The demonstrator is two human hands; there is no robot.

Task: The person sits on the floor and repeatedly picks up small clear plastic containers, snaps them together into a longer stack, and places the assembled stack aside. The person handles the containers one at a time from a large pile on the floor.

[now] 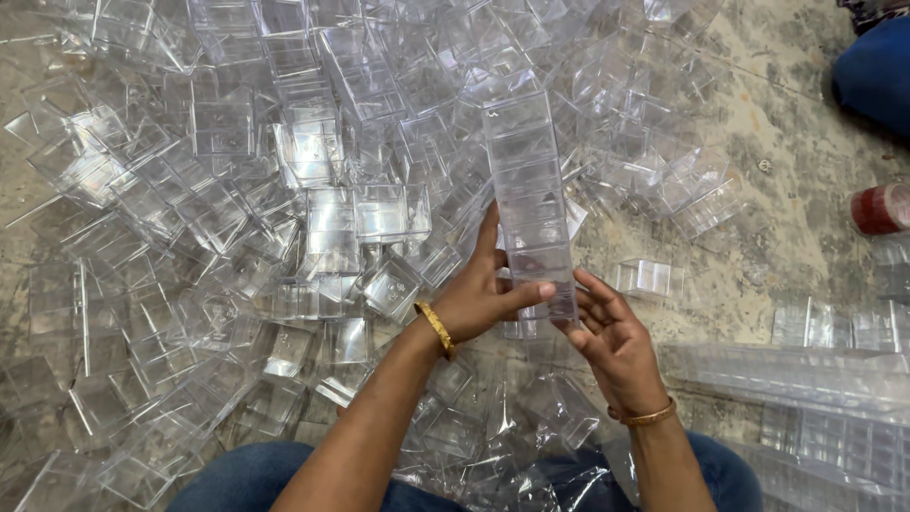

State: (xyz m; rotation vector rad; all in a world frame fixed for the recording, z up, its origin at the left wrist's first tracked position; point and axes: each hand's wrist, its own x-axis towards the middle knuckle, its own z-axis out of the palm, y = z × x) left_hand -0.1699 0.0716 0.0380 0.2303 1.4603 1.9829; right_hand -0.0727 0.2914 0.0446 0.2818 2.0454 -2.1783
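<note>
One stack (531, 204) of clear plastic boxes, nested one in another, held over the floor (777, 190) between both hands.

- Left hand (479, 294): wrapped round the stack's lower end, thumb across the front, fingers (489, 237) up the left side. Closed on the stack. Gold bangle (436, 329) at the wrist.
- Right hand (611, 332): palm up under the stack's bottom right corner, fingers half spread and touching its base; it props the stack without gripping. Thin bangle (645, 415) at the wrist.
- Step in hand, as judged: stacking. The column looks to be steadied and squared up at its lower end.
- Next move, as judged: calls for one loose box from the heap, turned the same way as the rest and pushed in straight, with the left hand keeping the column from bending.
- Heap (237, 218): a great many loose clear boxes, lying any way up, from the knees to the far edge. All seem empty.
- Finished stacks (815, 374): several long columns on the floor at right, lying flat, close together.
- Single box (647, 278): alone on the floor just right of the held stack, empty.
- Red can (880, 209): at the right edge, contents not visible.
</note>
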